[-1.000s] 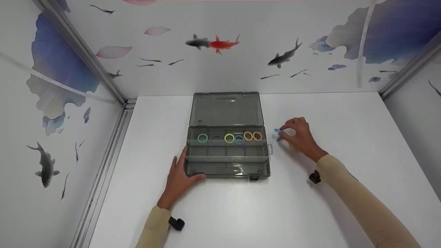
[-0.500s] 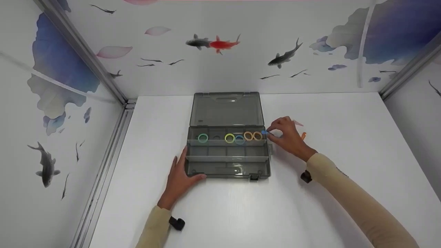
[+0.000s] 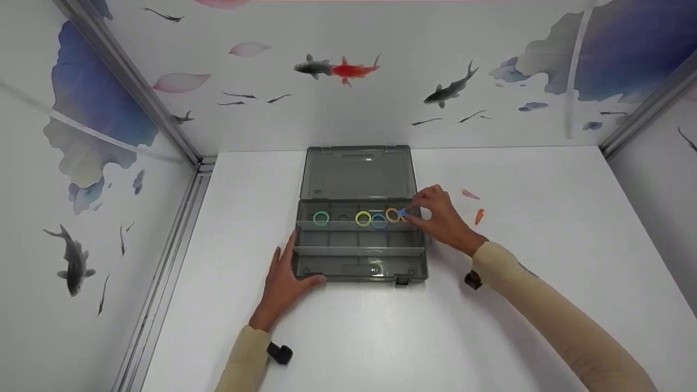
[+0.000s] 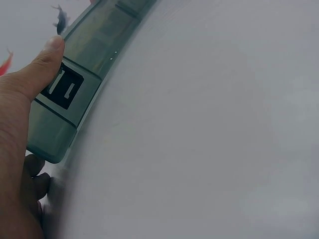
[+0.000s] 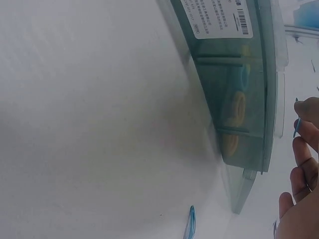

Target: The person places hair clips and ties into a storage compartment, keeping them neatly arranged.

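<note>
A grey see-through plastic box lies on the white table with its lid raised at the back. My left hand holds its front left corner, thumb against the front wall near the black latch. Above the back right compartment, my right hand pinches a small blue hair clip between thumb and finger. Green, yellow, blue and orange rings sit in the back row. My right fingers partly cover the rightmost orange ring.
To the box's right lie a pink clip and an orange clip. In the right wrist view, a blue looped clip shows at the bottom. A printed wall closes off the back.
My right hand has moved left with the blue hair clip, from the table beside the box to over its back right compartment. The pink and orange clips became visible. My left hand stays put.
</note>
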Tool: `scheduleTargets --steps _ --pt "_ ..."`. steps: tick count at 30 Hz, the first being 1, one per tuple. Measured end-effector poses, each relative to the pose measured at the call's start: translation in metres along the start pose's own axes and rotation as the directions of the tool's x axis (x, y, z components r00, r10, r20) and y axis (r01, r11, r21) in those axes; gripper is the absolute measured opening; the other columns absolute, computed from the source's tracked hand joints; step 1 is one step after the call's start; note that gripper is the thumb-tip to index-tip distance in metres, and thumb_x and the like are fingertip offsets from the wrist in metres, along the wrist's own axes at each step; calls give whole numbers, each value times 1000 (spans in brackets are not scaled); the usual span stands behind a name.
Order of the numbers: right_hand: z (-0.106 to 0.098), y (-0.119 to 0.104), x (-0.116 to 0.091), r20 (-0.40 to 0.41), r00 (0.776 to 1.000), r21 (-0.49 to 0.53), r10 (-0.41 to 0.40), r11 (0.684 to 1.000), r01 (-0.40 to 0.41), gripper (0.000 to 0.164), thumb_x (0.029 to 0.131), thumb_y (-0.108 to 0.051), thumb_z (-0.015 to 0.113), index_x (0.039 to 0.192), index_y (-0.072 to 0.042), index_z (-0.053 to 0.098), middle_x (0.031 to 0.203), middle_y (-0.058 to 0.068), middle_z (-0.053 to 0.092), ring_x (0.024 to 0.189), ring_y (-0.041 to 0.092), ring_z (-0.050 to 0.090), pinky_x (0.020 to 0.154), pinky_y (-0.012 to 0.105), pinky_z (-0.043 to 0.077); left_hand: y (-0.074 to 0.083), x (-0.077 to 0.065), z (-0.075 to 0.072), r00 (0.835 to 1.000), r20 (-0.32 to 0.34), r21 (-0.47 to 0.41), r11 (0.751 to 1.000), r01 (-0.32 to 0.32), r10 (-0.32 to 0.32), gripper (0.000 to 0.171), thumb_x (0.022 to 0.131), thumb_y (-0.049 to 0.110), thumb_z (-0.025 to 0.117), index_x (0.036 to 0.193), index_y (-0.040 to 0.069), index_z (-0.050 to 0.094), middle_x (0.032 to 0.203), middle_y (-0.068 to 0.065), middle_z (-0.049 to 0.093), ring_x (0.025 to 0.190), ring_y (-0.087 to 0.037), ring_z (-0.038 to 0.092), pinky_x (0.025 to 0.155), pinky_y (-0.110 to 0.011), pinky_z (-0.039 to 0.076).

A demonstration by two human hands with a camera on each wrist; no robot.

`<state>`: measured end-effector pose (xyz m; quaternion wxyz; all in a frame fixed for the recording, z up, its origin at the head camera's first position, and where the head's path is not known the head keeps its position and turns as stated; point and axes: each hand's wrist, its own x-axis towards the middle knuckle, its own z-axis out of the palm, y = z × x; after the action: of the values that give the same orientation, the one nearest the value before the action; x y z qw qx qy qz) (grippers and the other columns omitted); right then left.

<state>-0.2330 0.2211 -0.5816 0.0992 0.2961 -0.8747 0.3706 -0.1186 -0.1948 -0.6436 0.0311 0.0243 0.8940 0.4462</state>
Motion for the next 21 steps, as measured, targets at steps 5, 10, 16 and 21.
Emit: scheduleTargets --steps 5,10,16,21 --pt "5 -9 6 26 1000 17 0 1000 0 11 95 -8 90 103 -6 83 115 14 69 114 36 52 100 57 35 0 1 0 1000 -3 20 1000 -2 2 130 81 64 94 179 32 15 181 -17 26 166 -54 10 120 -84 25" --pt "12 -16 13 46 999 16 -13 1000 12 11 95 -7 89 103 -6 83 112 13 70 109 33 52 97 55 35 -1 1 0 1000 -6 21 1000 -4 4 130 80 64 94 179 33 15 181 -16 26 166 -54 11 120 -84 25" --pt "22 -23 20 70 995 15 -64 998 63 12 96 -8 89 105 -5 84 110 12 70 98 29 49 92 52 32 -1 1 0 1000 -11 21 1000 -12 12 129 81 65 93 179 33 16 181 -16 26 166 -54 11 121 -83 25" --pt "30 -28 27 68 992 6 -111 994 111 10 96 -11 88 104 -6 83 109 12 71 99 30 52 95 53 37 -1 1 1 1000 -11 10 1000 -16 16 129 81 64 94 179 32 17 181 -17 25 166 -55 11 121 -82 26"
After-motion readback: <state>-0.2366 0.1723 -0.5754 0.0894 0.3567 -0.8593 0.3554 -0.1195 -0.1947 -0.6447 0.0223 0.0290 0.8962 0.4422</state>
